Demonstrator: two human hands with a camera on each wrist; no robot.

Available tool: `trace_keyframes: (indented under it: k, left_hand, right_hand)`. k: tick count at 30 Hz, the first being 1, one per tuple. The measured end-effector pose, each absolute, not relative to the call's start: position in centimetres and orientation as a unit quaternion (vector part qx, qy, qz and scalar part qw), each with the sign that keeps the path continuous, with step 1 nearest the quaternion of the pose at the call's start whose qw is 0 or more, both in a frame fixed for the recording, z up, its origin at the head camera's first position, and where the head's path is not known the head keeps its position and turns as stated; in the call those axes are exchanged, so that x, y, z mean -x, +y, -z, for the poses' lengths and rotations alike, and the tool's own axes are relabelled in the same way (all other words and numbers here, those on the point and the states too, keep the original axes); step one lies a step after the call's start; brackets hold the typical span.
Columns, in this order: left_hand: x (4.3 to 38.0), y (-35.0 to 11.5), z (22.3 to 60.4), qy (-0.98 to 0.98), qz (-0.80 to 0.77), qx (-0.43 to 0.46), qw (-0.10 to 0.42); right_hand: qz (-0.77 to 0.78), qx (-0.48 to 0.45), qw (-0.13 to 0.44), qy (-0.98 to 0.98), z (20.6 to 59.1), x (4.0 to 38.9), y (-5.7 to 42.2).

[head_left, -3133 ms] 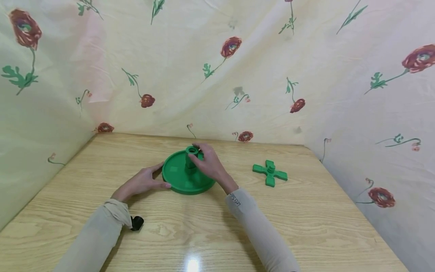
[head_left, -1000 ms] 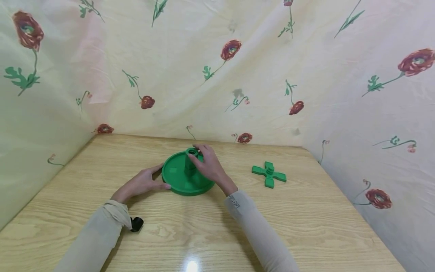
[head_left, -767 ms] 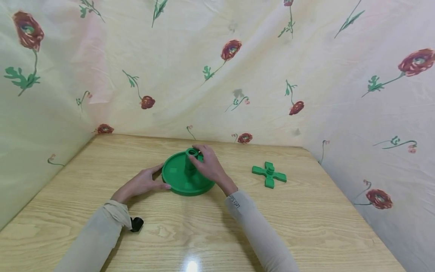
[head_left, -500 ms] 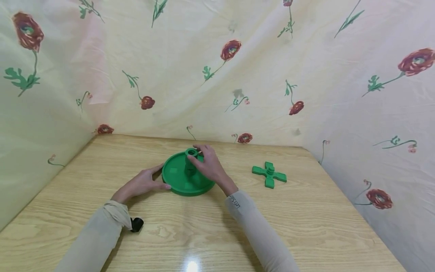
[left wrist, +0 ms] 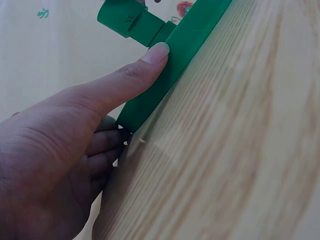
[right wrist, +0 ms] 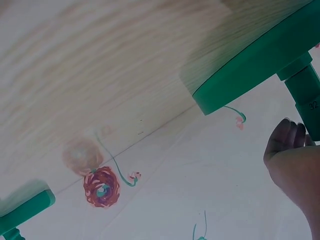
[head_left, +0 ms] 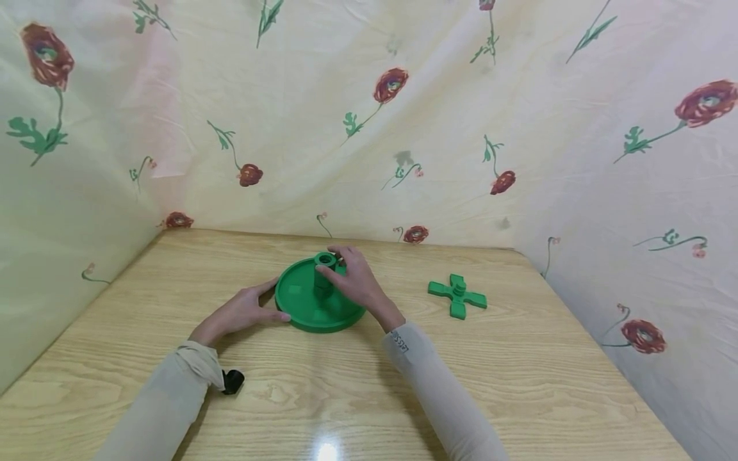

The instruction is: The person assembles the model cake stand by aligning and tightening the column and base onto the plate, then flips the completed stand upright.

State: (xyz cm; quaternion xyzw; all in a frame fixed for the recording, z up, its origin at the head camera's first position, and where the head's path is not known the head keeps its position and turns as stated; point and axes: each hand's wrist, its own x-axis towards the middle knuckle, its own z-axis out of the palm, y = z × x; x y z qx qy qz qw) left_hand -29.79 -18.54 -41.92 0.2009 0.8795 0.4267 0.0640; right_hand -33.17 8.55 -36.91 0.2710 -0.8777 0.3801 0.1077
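Observation:
A green round tray-like base with a low rim lies flat on the wooden table. Upright at its middle stands a green hollow post, its top hole facing up; raised figures show on its collar in the left wrist view. My left hand grips the base's left rim, thumb on the near side and fingers round the far side. With thumb and fingers either side of the post's upper part, my right hand holds it. The post's foot meets the base, but the joint itself is hard to make out.
To the right lies a green cross-shaped piece with a short stepped stud pointing up. A small black object sits at the left sleeve cuff. Flower-printed cloth walls the table's back and sides.
The post appears to turn slightly within my right hand, whose thumb has shifted a little across its top. My left hand, the base and the cross-shaped piece keep their places.

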Motion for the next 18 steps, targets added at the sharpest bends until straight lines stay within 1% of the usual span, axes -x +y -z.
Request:
trace_keyframes:
  k: [8,18]
  left_hand:
    - [29.8,-18.51,41.95,0.878,-0.431,-0.196,0.069]
    - [29.86,-18.54,41.93,0.879,-0.429,-0.197,0.067]
  right_hand:
    - [-0.383,-0.305,0.109,-0.865,37.0,33.25,8.76]
    - [-0.38,-0.277,0.112,-0.876,37.12,33.43,8.62]
